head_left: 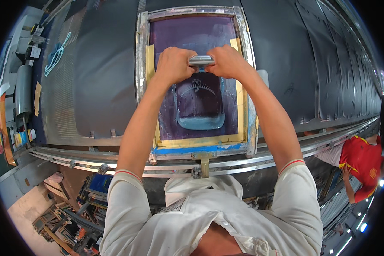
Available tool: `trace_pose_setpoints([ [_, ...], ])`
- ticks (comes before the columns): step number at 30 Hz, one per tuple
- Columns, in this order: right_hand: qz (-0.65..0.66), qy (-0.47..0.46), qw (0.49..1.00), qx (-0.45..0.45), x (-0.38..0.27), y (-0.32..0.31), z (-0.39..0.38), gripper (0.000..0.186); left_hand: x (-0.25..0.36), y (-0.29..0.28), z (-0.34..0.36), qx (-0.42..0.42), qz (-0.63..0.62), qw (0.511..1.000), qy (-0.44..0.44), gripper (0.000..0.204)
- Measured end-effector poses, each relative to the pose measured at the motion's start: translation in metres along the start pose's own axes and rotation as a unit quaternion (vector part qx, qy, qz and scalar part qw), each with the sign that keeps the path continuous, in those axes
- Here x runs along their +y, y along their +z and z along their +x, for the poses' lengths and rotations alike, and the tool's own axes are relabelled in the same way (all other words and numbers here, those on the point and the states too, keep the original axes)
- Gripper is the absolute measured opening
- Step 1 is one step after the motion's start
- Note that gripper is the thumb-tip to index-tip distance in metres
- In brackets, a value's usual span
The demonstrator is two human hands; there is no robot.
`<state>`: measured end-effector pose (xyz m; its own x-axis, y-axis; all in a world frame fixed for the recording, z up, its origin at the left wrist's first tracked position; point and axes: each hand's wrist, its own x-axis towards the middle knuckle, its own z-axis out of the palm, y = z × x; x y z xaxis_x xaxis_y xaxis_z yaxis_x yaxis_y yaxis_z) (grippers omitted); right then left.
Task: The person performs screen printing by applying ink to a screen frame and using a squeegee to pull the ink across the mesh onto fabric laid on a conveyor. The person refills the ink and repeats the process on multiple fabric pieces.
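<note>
My left hand (173, 64) and my right hand (228, 62) grip the two ends of a squeegee (201, 61) with a silvery metal handle. Both arms are stretched forward over a screen printing frame (143, 85), whose metal sides surround a purple mesh (192, 29). The squeegee lies across the mesh near its middle; its blade is mostly hidden by my hands. On the near side of it, a pool of blue-grey ink (200, 123) lies along the lower edge of a dark area with a pale curved design (197, 86). Yellow tape (200, 140) borders the mesh.
Black sheets (281, 55) cover the long table on both sides of the frame. Metal rails (115, 165) run along its near edge. A blue cord (57, 55) and a grey cylinder (24, 90) are at the left. A person in a red shirt (361, 164) stands at the right.
</note>
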<state>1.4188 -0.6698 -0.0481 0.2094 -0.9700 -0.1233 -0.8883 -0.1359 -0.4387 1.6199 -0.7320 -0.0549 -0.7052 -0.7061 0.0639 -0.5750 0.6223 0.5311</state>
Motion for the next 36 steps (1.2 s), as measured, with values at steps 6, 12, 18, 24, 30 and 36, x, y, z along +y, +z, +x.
trace_pose_setpoints([
  [6, -0.006, -0.02, 0.999, -0.039, -0.055, 0.045, -0.101, 0.018, 0.036, 0.025, -0.116, -0.005, -0.027, 0.999, 0.042, 0.014],
  [12, 0.266, 0.103, 0.948, 0.141, -0.046, 0.014, -0.111, 0.024, 0.041, 0.014, -0.117, -0.057, -0.023, 0.998, 0.012, 0.016],
  [18, 0.193, 0.373, 0.826, 0.376, 0.073, 0.03, -0.113, 0.033, 0.029, -0.017, -0.034, 0.031, -0.001, 0.999, 0.02, 0.019],
  [24, 0.258, 0.39, 0.832, 0.298, 0.056, 0.017, -0.115, 0.03, 0.016, 0.005, -0.052, 0.026, -0.06, 0.997, 0.033, 0.032],
  [30, 0.256, 0.362, 0.821, 0.359, 0.003, -0.037, -0.103, 0.029, 0.07, 0.023, -0.195, 0.118, 0.017, 0.986, 0.119, 0.066],
  [36, 0.274, 0.228, 0.837, 0.416, -0.094, 0.06, -0.043, 0.018, -0.011, -0.054, -0.264, 0.119, 0.037, 0.992, 0.03, 0.048],
])
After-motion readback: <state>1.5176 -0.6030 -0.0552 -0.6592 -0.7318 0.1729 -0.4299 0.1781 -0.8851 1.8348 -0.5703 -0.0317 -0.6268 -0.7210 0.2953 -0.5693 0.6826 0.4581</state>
